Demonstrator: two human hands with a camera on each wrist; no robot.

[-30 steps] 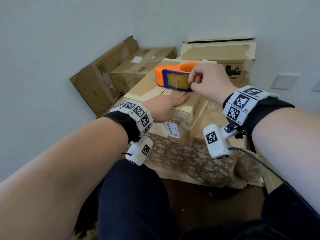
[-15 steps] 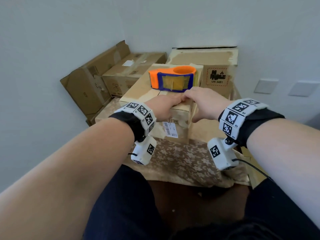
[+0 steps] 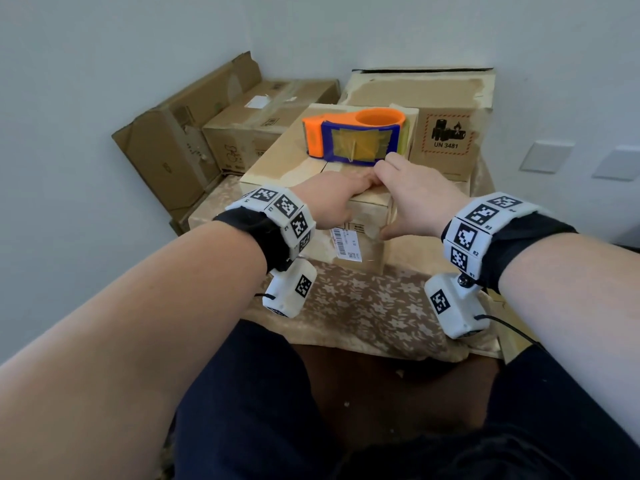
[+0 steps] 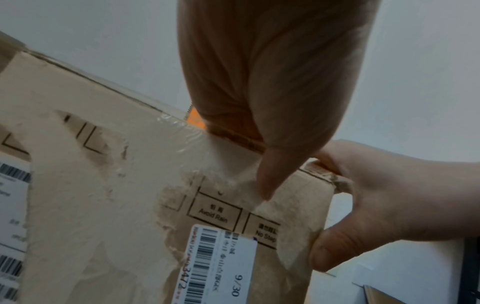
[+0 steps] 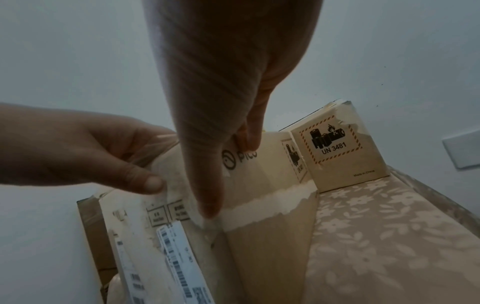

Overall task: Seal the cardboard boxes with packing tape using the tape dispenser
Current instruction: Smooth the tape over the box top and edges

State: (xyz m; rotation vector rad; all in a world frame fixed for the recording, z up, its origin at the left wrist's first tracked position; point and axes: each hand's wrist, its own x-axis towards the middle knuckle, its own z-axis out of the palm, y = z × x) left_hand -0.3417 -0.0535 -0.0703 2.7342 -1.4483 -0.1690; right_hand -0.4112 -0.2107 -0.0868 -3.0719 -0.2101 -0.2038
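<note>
A worn cardboard box (image 3: pixel 277 161) stands on a floral cloth, and an orange and blue tape dispenser (image 3: pixel 356 143) lies on its top, free of both hands. My left hand (image 3: pixel 332 199) lies flat on the near top edge. Its thumb (image 4: pixel 267 181) presses the front face beside a strip of clear tape (image 4: pixel 187 135) folded over the edge. My right hand (image 3: pixel 412 199) grips the near right corner, fingers on top and thumb (image 5: pixel 205 185) down the corner. The left hand (image 5: pixel 78 148) also shows in the right wrist view, thumb on the front face.
A taller box with a UN 3481 label (image 3: pixel 446 133) stands right behind. More boxes (image 3: pixel 263 112) and a flattened one (image 3: pixel 173 143) lean at the back left by the wall. The floral cloth (image 3: pixel 363 306) covers the stand in front of my knees.
My right hand let go of the dispenser and came down to the box's near right corner. The left hand stayed on the box top. The dispenser has stayed where it was.
</note>
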